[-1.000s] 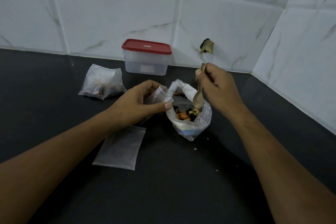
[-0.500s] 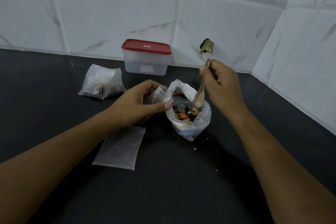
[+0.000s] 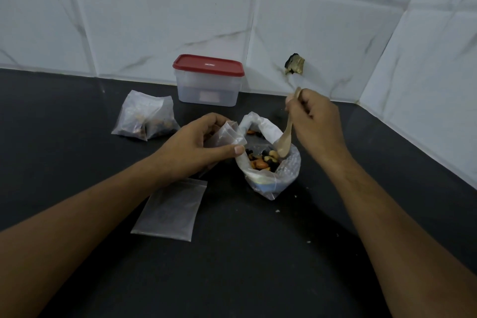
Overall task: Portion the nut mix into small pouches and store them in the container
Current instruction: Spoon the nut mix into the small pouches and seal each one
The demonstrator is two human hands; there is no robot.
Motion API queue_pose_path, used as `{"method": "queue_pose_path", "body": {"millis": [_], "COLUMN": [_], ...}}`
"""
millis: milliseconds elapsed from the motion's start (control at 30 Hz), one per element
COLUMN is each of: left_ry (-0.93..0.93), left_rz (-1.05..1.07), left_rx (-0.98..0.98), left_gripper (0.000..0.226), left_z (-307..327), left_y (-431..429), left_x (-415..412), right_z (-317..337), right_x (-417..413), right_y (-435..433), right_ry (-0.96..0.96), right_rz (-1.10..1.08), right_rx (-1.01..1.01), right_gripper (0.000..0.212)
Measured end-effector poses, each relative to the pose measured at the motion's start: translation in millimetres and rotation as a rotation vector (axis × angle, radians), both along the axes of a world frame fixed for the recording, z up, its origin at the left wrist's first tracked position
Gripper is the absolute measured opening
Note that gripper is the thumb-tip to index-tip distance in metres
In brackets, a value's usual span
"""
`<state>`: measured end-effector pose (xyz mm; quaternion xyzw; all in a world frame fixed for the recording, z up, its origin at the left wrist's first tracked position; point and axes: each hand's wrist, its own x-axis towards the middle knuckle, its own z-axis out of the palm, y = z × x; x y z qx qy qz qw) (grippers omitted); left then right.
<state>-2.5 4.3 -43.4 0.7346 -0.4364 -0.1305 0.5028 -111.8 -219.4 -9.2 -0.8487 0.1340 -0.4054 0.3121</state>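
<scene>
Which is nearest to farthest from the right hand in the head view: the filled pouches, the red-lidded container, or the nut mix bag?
1. Nut mix bag, directly below the right hand.
2. Red-lidded container, at the back, to the hand's left.
3. Filled pouches, farthest left.

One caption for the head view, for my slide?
Right hand holds spoon in nut bag; left hand grips small pouch.

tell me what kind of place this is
Probably a home kitchen corner: a dark countertop meets white marble-look wall tiles, and a red-lidded plastic container stands by the wall behind an open bag of nut mix.
</scene>
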Motion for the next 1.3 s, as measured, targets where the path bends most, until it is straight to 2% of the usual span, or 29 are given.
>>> {"method": "queue_pose_path", "body": {"millis": [67, 133, 367, 500, 867, 1300], "left_ry": [-0.002, -0.006, -0.004, -0.008, -0.005, -0.003], "left_rz": [0.003, 0.006, 0.007, 0.005, -0.006, 0.011], "left_rx": [0.000, 0.007, 0.001, -0.010, -0.010, 0.002], "left_gripper": [0.066, 0.064, 0.054, 0.057, 0.064, 0.060], "left_z": [1, 2, 2, 2, 2, 4], "left_y": [0, 0, 0, 1, 1, 0], "left_x": [-1, -2, -4, -2, -2, -4], "right_z": [-4, -7, -5, -8, -15, -18], "right_x": [2, 4, 3, 5, 8, 9], "right_y": [3, 4, -4, -2, -5, -8], "right_ry": [0.073, 0.093, -0.002, 0.053, 0.028, 0.179], "right_rz": [0.033, 0.077, 0.098, 0.116, 0.139, 0.173], "right_rx": [-0.031, 0.030, 0.324, 0.286, 0.443, 0.636], "right_gripper": [0.036, 0.034, 0.030, 0.031, 0.030, 0.026]}}
